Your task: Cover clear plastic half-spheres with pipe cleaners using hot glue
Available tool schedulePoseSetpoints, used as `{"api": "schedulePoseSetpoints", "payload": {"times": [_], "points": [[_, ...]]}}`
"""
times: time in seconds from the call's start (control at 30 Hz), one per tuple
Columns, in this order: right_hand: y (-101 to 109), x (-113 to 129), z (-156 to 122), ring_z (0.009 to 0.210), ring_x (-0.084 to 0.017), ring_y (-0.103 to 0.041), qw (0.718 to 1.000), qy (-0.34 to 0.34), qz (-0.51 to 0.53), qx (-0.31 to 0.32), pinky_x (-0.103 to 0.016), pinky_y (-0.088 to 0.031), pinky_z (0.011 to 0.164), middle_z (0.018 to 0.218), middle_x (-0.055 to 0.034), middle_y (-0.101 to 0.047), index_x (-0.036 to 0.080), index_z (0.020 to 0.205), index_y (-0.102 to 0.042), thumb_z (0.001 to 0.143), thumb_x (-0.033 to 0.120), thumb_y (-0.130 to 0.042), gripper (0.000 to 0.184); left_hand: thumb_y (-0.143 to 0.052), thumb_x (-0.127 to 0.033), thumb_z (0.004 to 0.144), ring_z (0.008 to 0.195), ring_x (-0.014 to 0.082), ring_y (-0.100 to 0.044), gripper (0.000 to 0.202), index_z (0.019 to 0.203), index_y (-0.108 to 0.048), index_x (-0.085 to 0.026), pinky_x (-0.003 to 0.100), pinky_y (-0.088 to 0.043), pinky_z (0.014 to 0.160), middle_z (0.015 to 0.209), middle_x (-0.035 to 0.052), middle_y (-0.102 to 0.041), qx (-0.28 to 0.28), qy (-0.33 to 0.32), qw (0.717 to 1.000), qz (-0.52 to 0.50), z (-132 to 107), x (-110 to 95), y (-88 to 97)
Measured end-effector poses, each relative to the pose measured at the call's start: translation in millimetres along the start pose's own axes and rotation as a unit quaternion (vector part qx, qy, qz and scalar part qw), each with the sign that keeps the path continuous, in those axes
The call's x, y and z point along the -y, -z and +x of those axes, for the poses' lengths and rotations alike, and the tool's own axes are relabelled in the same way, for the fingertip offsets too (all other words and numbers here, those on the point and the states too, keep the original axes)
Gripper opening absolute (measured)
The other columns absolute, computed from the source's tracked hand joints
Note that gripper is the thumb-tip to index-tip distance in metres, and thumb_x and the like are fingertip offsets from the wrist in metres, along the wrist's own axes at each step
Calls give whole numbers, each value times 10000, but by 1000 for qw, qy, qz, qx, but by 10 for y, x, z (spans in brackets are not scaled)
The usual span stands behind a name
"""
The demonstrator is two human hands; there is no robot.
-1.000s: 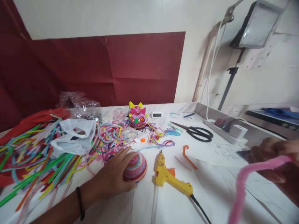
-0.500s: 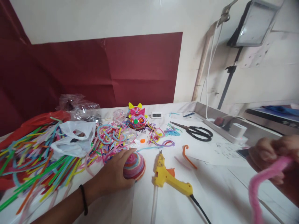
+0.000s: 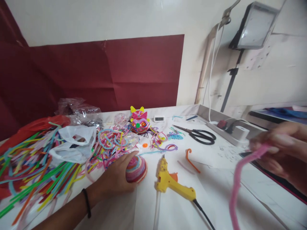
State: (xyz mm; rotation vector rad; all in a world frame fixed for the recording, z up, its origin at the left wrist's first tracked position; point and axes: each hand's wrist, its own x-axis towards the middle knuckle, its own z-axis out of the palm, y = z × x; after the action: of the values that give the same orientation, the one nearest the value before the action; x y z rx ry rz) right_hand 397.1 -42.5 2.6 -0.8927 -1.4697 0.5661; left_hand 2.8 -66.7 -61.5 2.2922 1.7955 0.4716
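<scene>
Remotely, I take the middle of my view as the clock's hub and find the 2 hands well apart. At 7 o'clock the left hand (image 3: 117,174) is clamped around the near-left side of a striped ball (image 3: 138,171), which sits on the tabletop (image 3: 120,210); palm and fingers hide that side from me, so I cannot tell how firmly it is gripped. A black band (image 3: 86,203) circles the wrist, and the forearm is cut off at the bottom edge.

Toward 4 o'clock the right hand (image 3: 283,150) pinches a pink pipe cleaner (image 3: 236,187). I see it blurred, cropped by the right edge, with the exact fingertip contact hard to make out. The strip hangs in a bend and its lower end leaves my view. Beneath the hand, a dark flat object (image 3: 260,167) is mostly covered; I cannot tell what it is.

Between 5 and 6 o'clock lies a yellow glue gun (image 3: 164,180), its black cord (image 3: 203,214) running out at the bottom. Scissors (image 3: 193,131) lie between 3 and 4. Around 8, a heap of pipe cleaners (image 3: 55,179) is partly hidden by a white plastic bag (image 3: 72,150). Near the hub, I cannot read the small display (image 3: 158,119).
</scene>
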Motion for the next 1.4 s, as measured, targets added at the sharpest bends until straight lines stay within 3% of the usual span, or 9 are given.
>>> {"api": "schedulePoseSetpoints", "payload": {"times": [0.1, 0.2, 0.4, 0.6, 0.73, 0.9, 1.1, 1.27, 1.4], "points": [[-95, 23, 156, 370, -119, -521, 992, -63, 94, 48, -235, -380, 319, 511, -40, -614, 202, 668, -670, 705, 434, -813, 275, -703, -248, 639, 1327, 345, -471, 867, 1431, -353, -213, 471, -395, 1087, 1455, 124, -499, -34, 49, 994, -96, 13, 2, 108], [-197, 0, 267, 432, -111, -524, 992, -71, 59, 89, -236, -404, 383, 548, -34, -618, 180, 651, -662, 712, 452, -798, 309, -715, -362, 662, 1257, 355, -535, 863, 1426, -334, -235, 456, -499, 958, 1373, 126, -568, -52, 92, 971, -216, 29, -27, 201], [-451, -293, 325, 521, -128, -546, 964, -42, -120, 235, -256, -483, 495, 635, -36, -647, 184, 773, -598, 832, 638, -555, 460, -797, -408, 563, 1214, 340, -581, 997, 1429, -335, -233, 363, -494, 951, 1401, 135, -558, -82, 120, 849, -508, 104, -192, 141], [-759, -734, 177, 612, -183, -620, 904, 11, -298, 307, -303, -472, 585, 710, -49, -695, 192, 838, -613, 916, 305, -467, 200, -782, -407, 573, 1241, 333, -561, 909, 1395, -415, -274, 359, -495, 934, 1393, 98, -575, -121, 145, 802, -567, 194, -251, -24], [-829, -751, 51, 803, -253, -660, 859, 39, -408, 306, -359, -474, 691, 965, -127, -707, 161, 1017, -645, 911, 141, -460, 214, -776, -379, 556, 1150, 307, -622, 917, 1388, -419, -234, 307, -517, 868, 1328, 105, -617, -163, 161, 780, -582, 207, -201, -70], [-921, -536, -62, 950, -322, -599, 800, 89, -514, 296, -417, -411, 795, 1013, -155, -674, 148, 1016, -667, 883, 33, -476, 260, -766, -369, 598, 1034, 266, -681, 820, 1362, -476, -308, 262, -536, 744, 1276, 50, -662, -177, 199, 775, -573, 175, -219, -65], [-1013, -481, -28, 589, -207, -613, 781, 60, -545, 300, -286, -314, 506, 811, -90, -677, 141, 955, -632, 754, -81, -458, 346, -756, -365, 545, 1065, 292, -663, 859, 1355, -490, -258, 280, -544, 770, 1234, 62, -675, -196, 203, 786, -550, 168, -247, -91], [-1085, -357, -249, 799, -167, -677, 805, 73, -456, 373, -242, -470, 669, 932, -43, -705, 211, 1002, -629, 891, 64, -471, 242, -749, -373, 535, 1021, 278, -677, 889, 1369, -467, -253, 281, -540, 757, 1210, 71, -687, -189, 210, 794, -539, 170, -213, -127], [-1164, -261, -485, 878, -271, -670, 782, 43, -412, 466, -400, -543, 778, 963, -103, -695, 165, 973, -658, 867, 243, -578, 154, -734, -381, 549, 1095, 297, -651, 873, 1370, -468, -253, 308, -538, 812, 1270, 73, -659, -191, 210, 793, -539, 166, -225, -131]]}}
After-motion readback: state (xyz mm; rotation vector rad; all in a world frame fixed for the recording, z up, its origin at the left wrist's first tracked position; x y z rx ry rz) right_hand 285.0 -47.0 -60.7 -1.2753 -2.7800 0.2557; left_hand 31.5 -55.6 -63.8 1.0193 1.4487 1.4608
